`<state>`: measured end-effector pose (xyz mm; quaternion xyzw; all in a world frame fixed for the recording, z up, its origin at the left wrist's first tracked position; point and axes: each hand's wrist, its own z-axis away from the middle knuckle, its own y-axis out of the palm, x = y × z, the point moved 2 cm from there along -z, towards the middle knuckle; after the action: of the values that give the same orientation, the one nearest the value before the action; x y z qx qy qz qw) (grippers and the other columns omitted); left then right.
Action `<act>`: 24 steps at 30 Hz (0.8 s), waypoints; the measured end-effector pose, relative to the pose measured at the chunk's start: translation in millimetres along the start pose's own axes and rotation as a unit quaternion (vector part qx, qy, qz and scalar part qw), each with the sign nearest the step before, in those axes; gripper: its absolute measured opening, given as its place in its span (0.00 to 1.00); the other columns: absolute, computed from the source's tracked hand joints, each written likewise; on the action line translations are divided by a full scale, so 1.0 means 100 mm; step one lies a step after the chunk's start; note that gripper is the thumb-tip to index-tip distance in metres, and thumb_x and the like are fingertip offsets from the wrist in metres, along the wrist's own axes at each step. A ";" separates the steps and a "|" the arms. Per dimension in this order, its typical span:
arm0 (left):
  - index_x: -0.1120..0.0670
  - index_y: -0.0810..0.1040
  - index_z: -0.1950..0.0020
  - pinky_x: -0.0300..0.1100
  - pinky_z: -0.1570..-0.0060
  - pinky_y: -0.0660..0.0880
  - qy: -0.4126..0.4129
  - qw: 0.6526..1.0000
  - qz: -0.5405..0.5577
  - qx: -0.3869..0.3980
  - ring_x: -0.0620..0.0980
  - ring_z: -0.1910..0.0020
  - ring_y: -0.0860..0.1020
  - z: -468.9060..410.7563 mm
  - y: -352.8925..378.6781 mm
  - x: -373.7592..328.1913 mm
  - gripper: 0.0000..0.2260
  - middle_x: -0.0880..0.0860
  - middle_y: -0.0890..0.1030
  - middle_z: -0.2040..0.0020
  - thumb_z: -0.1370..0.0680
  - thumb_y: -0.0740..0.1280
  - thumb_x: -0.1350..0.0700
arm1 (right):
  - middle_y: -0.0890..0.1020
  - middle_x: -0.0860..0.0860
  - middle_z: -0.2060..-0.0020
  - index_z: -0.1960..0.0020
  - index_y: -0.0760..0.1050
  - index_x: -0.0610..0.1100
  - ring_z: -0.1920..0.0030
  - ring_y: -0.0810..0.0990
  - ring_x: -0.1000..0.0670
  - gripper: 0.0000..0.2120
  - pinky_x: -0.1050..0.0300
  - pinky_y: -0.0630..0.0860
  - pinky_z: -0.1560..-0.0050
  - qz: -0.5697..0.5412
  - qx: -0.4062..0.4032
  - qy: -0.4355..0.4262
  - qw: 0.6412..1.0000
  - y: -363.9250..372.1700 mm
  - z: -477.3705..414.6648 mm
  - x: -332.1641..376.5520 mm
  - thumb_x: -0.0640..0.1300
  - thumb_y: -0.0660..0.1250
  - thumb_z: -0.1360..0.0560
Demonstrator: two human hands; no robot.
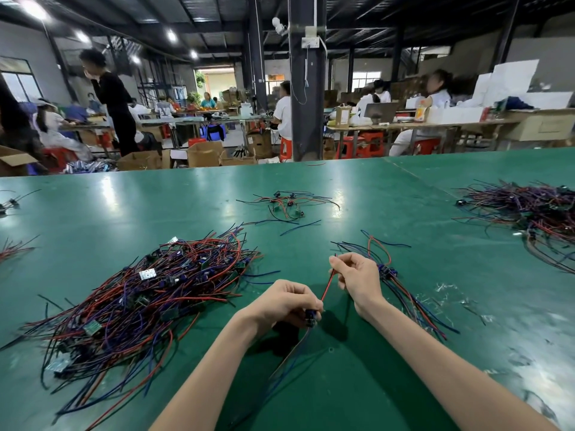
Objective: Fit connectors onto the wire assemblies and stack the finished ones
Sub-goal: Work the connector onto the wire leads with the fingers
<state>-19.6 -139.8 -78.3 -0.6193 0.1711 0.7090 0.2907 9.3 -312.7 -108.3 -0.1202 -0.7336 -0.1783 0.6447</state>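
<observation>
Left grip: my left hand (284, 301) curls round a small dark connector (310, 317), low over the green table (373, 384), near and central; blue and dark wires trail from it toward me.
Right grip: my right hand (357, 279) pinches a red wire (326, 290), just right of and beyond the left.
Red wire: runs straight from the connector up to my right fingertips.
Left heap: a big tangle of wire assemblies (140, 297) lies left of both hands.
Right side: a small bundle (401, 290) lies just beyond my right hand, its leads fanned to the near right.
Far middle: a loose cluster (289, 205) sits well apart.
Far right: another pile (535, 213).
</observation>
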 end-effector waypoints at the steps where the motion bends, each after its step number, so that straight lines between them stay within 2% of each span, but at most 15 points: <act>1: 0.56 0.79 0.66 0.35 0.69 0.74 0.000 1.000 -0.001 0.000 0.45 0.71 0.77 0.00 0.00 0.00 0.10 0.53 0.81 0.69 0.25 0.67 0.64 | 0.80 0.46 0.71 0.63 0.76 0.39 0.78 0.68 0.55 0.07 0.64 0.65 0.78 0.008 -0.001 -0.008 1.000 0.00 0.01 0.01 0.36 0.70 0.26; 4: 0.56 0.80 0.67 0.35 0.69 0.75 0.001 1.000 0.003 0.004 0.45 0.71 0.77 0.00 0.00 0.01 0.10 0.53 0.81 0.69 0.25 0.68 0.63 | 0.81 0.46 0.71 0.62 0.76 0.40 0.78 0.69 0.55 0.07 0.63 0.66 0.78 0.018 -0.007 -0.017 1.000 -0.01 0.03 0.07 0.37 0.69 0.25; 9: 0.53 0.80 0.69 0.35 0.70 0.74 -0.001 1.000 0.016 0.022 0.45 0.72 0.78 0.03 0.02 0.00 0.11 0.53 0.81 0.68 0.27 0.69 0.62 | 0.80 0.44 0.74 0.62 0.70 0.40 0.80 0.69 0.52 0.09 0.62 0.65 0.80 -0.057 -0.014 0.012 0.998 -0.05 0.04 0.13 0.38 0.65 0.23; 15: 0.54 0.80 0.69 0.35 0.69 0.75 0.002 0.999 0.023 0.030 0.47 0.72 0.78 0.03 0.02 0.01 0.13 0.54 0.80 0.68 0.26 0.67 0.64 | 0.82 0.46 0.73 0.61 0.74 0.39 0.78 0.72 0.53 0.07 0.63 0.69 0.77 -0.058 0.020 0.028 0.998 -0.04 0.03 0.14 0.34 0.64 0.23; 18: 0.54 0.80 0.69 0.35 0.69 0.74 0.006 0.999 0.029 0.023 0.47 0.72 0.77 0.03 0.02 0.01 0.13 0.54 0.80 0.69 0.26 0.68 0.64 | 0.84 0.46 0.68 0.59 0.75 0.41 0.73 0.77 0.52 0.06 0.63 0.72 0.75 -0.055 0.022 0.045 0.997 -0.07 0.03 0.15 0.36 0.65 0.23; 20: 0.54 0.80 0.70 0.36 0.70 0.74 0.018 0.999 0.043 -0.015 0.47 0.72 0.76 0.01 0.01 0.01 0.12 0.54 0.80 0.68 0.26 0.69 0.63 | 0.84 0.43 0.59 0.55 0.74 0.41 0.68 0.81 0.50 0.03 0.60 0.76 0.72 -0.099 0.048 0.081 0.991 -0.08 0.04 0.16 0.40 0.65 0.22; 22: 0.54 0.80 0.69 0.37 0.69 0.75 0.034 0.991 0.087 -0.093 0.46 0.71 0.77 -0.03 -0.02 0.00 0.11 0.53 0.81 0.68 0.26 0.70 0.62 | 0.81 0.41 0.50 0.48 0.72 0.39 0.59 0.82 0.45 0.10 0.54 0.81 0.65 -0.124 0.087 0.127 0.980 -0.06 0.10 0.18 0.46 0.65 0.22; 24: 0.54 0.80 0.68 0.38 0.64 0.75 0.054 0.975 0.125 -0.177 0.45 0.69 0.78 -0.06 -0.07 0.00 0.10 0.51 0.82 0.67 0.26 0.70 0.61 | 0.80 0.39 0.50 0.45 0.72 0.37 0.57 0.82 0.44 0.17 0.53 0.81 0.63 -0.094 0.128 0.149 0.976 -0.02 0.21 0.22 0.50 0.66 0.24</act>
<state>-10.3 -137.7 -78.9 -0.6719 0.1346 0.7243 0.0761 -13.6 -306.7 -89.4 0.0611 -0.6544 -0.1586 0.7367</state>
